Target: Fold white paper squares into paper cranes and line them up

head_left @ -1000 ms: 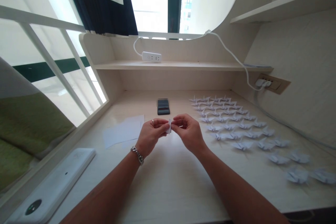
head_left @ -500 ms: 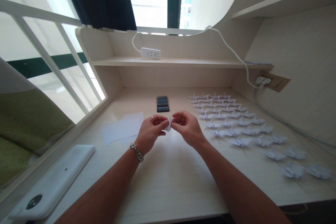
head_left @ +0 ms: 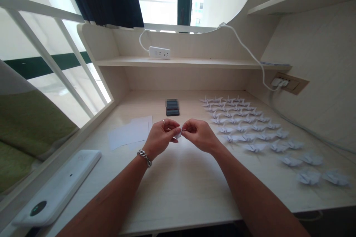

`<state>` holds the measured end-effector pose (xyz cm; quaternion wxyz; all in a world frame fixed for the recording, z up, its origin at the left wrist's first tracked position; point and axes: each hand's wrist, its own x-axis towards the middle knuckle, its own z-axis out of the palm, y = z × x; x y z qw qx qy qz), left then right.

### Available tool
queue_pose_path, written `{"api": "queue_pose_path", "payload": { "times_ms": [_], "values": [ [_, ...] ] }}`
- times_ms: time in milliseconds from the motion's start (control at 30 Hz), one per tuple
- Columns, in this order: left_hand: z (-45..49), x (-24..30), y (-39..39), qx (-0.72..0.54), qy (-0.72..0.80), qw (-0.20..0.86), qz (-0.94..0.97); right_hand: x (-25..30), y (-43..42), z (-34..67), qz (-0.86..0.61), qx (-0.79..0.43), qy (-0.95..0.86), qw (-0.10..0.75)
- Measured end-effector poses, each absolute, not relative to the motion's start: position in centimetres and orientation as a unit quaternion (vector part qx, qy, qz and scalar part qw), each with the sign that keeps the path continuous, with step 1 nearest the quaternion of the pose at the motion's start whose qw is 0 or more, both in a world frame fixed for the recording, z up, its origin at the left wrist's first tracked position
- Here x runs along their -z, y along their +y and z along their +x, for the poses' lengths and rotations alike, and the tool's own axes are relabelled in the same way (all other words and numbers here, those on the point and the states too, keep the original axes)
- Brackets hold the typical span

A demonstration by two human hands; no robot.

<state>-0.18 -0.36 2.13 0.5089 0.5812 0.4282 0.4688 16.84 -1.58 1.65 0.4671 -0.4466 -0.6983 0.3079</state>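
Observation:
Both hands meet above the middle of a pale wooden desk (head_left: 178, 192). My left hand (head_left: 160, 137), with a ring and a chain bracelet, pinches one side of a small folded white paper piece (head_left: 179, 132). My right hand (head_left: 200, 134) pinches its other side with thumb and forefinger. The paper is mostly hidden between the fingertips. To the right lie rows of several finished white paper cranes (head_left: 250, 126). Loose white paper sheets (head_left: 130, 133) lie just left of my left hand.
A dark phone (head_left: 172, 107) lies at the back of the desk. A long white device (head_left: 58, 187) rests on the left front edge. A white power strip (head_left: 159, 52) sits on the shelf, and its cable runs to a wall socket (head_left: 286, 83) on the right.
The hands keep working the same paper piece and have drawn slightly closer together. The view has tilted a little, so everything sits slightly higher in the picture.

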Motion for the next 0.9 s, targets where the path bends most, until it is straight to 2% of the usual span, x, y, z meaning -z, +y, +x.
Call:
{"api": "queue_pose_path", "payload": {
  "times_ms": [300, 900],
  "values": [
    [-0.54, -2.64, -0.28, -0.411, 0.420, 0.557, 0.587, -1.40, -1.66, 16.97, -0.439, -0.138, -0.782, 0.421],
    [-0.87, -2.30, 0.11, -0.391, 0.421, 0.613, 0.543, -1.38, -2.13, 16.35, -0.465, 0.010, -0.812, 0.352]
  ]
}}
